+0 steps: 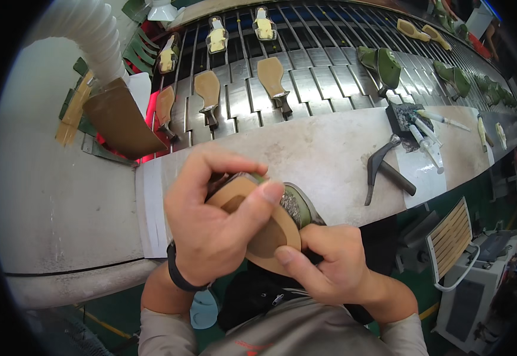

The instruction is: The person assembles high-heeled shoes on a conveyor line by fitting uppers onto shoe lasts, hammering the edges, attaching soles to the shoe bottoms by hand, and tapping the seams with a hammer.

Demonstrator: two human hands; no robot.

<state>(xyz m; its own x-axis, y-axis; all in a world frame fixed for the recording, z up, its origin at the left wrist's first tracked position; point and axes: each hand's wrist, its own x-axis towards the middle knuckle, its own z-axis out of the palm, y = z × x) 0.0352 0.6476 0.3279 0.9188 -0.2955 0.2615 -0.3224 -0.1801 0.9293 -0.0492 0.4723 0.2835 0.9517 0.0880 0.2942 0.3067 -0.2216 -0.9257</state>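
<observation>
A tan shoe sole (286, 230) is held between my two hands, over a green shoe upper (309, 204) whose rough, shredded-looking underside shows at the sole's edge. My left hand (217, 216) wraps the far left part, its thumb pressing on the sole's face. From the right, my right hand (332, 261) grips the other end, thumb on the sole's edge and fingers curled underneath. Both hands are closed. How the sole and upper meet beneath my fingers is hidden.
A hammer (379, 166) with a dark handle rests on the worktable (329, 142). Slim white tools (427, 142) lean by a black box (402, 120). The slatted metal conveyor (315, 83) beyond carries tan soles with heels (270, 77) and green shoe uppers (382, 65). A white duct (89, 35) hangs left.
</observation>
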